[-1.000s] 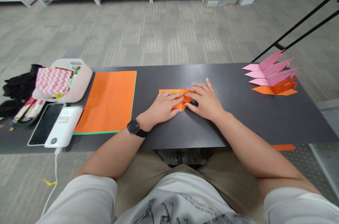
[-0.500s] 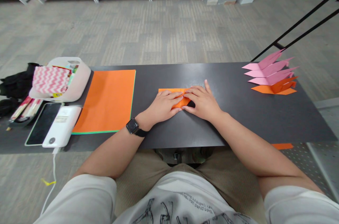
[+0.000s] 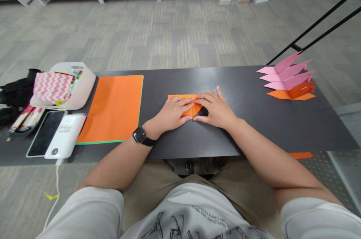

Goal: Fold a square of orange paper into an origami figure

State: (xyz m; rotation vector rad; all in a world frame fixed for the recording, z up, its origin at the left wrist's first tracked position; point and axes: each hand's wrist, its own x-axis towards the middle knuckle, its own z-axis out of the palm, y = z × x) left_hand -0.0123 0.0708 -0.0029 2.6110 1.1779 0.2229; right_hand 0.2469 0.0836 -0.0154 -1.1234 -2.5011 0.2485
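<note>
- Left hand and right hand are lying palm-down, fingers extended, gripping nothing; fingertips are meeting on the folded orange paper, apparently pinning a crease flat
- Paper is resting mid-table, half covered by both hands; it is showing a straight far edge and angled flaps
- Orange sheet stack is lying well apart, leftward

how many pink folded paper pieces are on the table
3, overlapping in a fan at the far right of the table: top piece, middle piece, bottom piece just above the orange folded pieces. More may be hidden underneath.
</note>
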